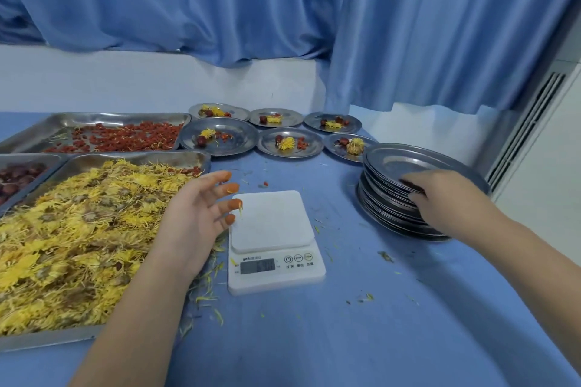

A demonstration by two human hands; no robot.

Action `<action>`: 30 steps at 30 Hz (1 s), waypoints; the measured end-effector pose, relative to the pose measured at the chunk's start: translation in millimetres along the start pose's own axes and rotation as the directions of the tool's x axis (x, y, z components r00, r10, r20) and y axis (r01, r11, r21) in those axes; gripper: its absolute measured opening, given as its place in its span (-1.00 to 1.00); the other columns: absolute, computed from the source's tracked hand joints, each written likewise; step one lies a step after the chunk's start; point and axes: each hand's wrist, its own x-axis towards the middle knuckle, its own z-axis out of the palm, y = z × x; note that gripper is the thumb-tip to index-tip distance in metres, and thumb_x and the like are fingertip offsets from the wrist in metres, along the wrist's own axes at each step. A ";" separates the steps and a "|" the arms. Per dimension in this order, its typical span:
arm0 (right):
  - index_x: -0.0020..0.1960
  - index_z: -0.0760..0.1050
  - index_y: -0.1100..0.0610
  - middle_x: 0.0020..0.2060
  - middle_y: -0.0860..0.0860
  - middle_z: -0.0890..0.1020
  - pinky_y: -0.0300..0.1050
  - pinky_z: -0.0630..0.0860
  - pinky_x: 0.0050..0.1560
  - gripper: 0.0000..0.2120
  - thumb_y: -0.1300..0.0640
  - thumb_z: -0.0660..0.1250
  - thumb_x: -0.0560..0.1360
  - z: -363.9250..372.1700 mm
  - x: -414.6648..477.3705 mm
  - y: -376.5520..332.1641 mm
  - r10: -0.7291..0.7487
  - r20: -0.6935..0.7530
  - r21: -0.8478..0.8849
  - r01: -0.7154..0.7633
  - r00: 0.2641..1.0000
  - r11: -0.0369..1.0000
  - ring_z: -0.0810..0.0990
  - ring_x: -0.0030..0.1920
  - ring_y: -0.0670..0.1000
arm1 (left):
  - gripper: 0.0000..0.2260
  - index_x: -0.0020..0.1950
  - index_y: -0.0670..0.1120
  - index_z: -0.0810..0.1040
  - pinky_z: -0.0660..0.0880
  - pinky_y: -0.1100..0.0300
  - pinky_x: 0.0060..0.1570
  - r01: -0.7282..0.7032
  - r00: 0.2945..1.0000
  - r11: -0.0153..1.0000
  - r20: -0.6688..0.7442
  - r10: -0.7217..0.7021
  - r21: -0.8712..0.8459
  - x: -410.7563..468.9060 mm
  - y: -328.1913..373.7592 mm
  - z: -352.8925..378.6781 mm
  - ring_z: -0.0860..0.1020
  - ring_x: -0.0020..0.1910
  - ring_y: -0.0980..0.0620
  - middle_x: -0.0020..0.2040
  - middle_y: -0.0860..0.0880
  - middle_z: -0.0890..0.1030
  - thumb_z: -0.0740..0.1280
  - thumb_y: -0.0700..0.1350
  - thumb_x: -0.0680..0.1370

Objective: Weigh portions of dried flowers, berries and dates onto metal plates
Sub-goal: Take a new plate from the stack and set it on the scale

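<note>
A white digital scale (pixel 273 242) sits bare in the middle of the blue table. My left hand (pixel 196 217) hovers open at its left edge, fingers spread and stained orange, holding nothing. My right hand (pixel 446 201) reaches onto the stack of empty metal plates (pixel 405 173) at the right, its fingers curled over the rim of the top plate. At the left lie a tray of yellow dried flowers (pixel 78 229), a tray of red berries (pixel 119 138) and a tray of dark dates (pixel 19 176). Several filled plates (pixel 286 143) stand in two rows behind the scale.
Loose petals and crumbs are scattered on the blue tablecloth (pixel 345 323) around the scale. Blue curtains (pixel 283 9) hang behind the table. A white unit with a vent (pixel 534 122) stands at the right, close to the plate stack.
</note>
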 end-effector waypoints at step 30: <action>-0.22 0.66 0.08 -0.39 0.00 0.52 -0.14 0.32 -0.56 -0.76 0.35 0.55 0.21 46.7 -2.7 -130.6 -0.512 -0.592 -0.103 0.572 0.622 0.814 0.43 -0.38 0.06 | -0.87 -0.03 -0.04 0.56 0.38 0.22 -0.33 -0.213 0.938 0.971 -0.299 0.173 -0.108 0.1 7.3 -7.1 0.50 -0.43 0.13 -0.27 0.06 0.56 0.22 -0.11 0.58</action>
